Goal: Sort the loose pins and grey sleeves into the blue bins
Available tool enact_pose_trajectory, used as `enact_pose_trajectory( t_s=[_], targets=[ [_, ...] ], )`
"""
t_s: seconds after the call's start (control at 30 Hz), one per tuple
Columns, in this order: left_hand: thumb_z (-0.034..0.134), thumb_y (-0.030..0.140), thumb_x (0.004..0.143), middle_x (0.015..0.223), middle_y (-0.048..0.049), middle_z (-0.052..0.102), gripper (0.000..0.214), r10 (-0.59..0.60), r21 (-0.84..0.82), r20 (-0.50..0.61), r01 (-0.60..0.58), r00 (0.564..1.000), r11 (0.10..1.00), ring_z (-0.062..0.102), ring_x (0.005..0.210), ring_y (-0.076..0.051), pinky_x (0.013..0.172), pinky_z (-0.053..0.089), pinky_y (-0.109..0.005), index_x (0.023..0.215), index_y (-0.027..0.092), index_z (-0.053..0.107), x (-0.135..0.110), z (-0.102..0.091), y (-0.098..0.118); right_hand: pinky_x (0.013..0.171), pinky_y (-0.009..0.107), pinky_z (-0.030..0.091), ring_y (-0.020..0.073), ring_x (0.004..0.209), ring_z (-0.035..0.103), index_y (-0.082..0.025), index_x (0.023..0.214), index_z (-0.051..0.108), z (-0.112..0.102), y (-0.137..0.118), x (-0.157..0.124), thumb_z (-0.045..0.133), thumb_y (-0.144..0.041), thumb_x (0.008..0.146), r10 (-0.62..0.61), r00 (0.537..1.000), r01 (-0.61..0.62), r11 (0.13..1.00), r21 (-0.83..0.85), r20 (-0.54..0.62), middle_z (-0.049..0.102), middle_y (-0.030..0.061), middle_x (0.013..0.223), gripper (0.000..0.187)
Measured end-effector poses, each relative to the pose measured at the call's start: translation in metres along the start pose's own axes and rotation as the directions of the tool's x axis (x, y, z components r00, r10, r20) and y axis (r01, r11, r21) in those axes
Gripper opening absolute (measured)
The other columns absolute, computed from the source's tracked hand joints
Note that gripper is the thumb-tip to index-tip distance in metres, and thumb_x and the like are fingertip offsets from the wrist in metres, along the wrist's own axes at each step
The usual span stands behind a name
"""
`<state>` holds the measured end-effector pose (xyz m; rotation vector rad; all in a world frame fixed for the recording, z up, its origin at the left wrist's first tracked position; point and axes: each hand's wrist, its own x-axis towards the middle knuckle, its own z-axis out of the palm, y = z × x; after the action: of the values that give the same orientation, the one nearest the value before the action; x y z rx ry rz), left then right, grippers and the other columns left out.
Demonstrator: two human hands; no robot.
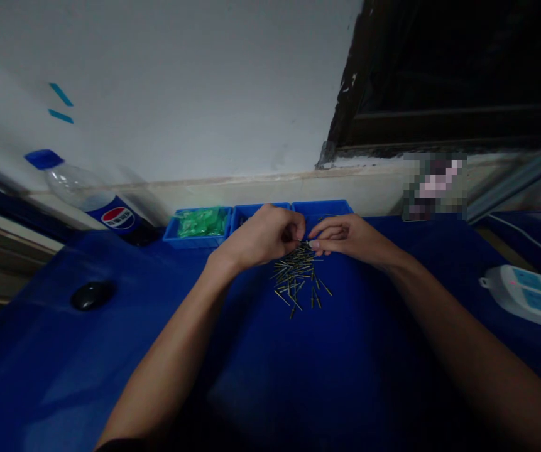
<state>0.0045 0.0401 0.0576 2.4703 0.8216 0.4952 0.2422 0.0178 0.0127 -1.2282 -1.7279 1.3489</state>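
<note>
My left hand (267, 237) is closed in a pinch just above the far end of a loose pile of thin metal pins (296, 270). From the other side my right hand (345, 238) meets it, thumb and fingers drawn together, so the fingertips of both almost touch. Whatever lies between the fingertips is too small and dim to name. The pins are slender, brass and dark in colour, and point in many directions on the blue tabletop (298, 370). Behind my hands stand a blue middle bin (239, 216) and a right bin (322, 207), both partly hidden.
A left blue bin (171, 235) holds green plastic packets (202, 221). A Pepsi bottle (117, 216) leans at the back left, with a black computer mouse (92, 295) nearer. At right lies a white power strip (510, 292). The wall (180, 88) closes off the back.
</note>
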Motion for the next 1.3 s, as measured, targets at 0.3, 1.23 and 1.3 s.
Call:
enact_pose_trajectory(
  t_s=[0.3,1.23,1.3],
  targets=[
    [0.063,0.008,0.077,0.08,-0.0037,0.075,0.022,-0.065,0.024,0.046,0.064,0.997,0.998,0.066,0.069,-0.012,0.066,0.047,-0.024,0.096,0.013,0.074,0.001,0.003,-0.008,0.08,0.04,0.061,0.0222,0.079,0.077,-0.023,0.089,0.081,-0.001,-0.003,-0.001,0.085,-0.035,0.077,-0.053,0.995,0.058,0.997,0.055,-0.086,0.081,0.0043,0.08,0.018],
    [0.059,0.005,0.078,0.075,-0.0053,0.071,0.028,-0.265,0.326,0.242,0.179,0.933,0.928,0.063,0.066,-0.016,0.06,0.04,-0.027,0.1,0.015,0.072,0.002,0.021,-0.017,0.081,0.043,0.062,0.0252,0.086,0.077,-0.024,0.097,0.08,-0.013,0.003,0.0,0.079,-0.044,0.083,-0.101,0.975,0.079,0.991,-0.112,-0.2,0.081,0.006,0.087,0.024],
    [0.059,0.005,0.078,0.076,-0.0032,0.072,0.032,-0.18,0.201,0.232,0.134,0.956,0.97,0.063,0.067,-0.014,0.064,0.042,-0.026,0.107,0.014,0.07,0.002,0.014,-0.015,0.081,0.043,0.061,0.0247,0.085,0.077,-0.025,0.098,0.08,-0.013,0.003,0.0,0.078,-0.043,0.083,-0.092,0.985,0.073,0.989,-0.132,-0.148,0.081,0.0054,0.084,0.023]
  ],
)
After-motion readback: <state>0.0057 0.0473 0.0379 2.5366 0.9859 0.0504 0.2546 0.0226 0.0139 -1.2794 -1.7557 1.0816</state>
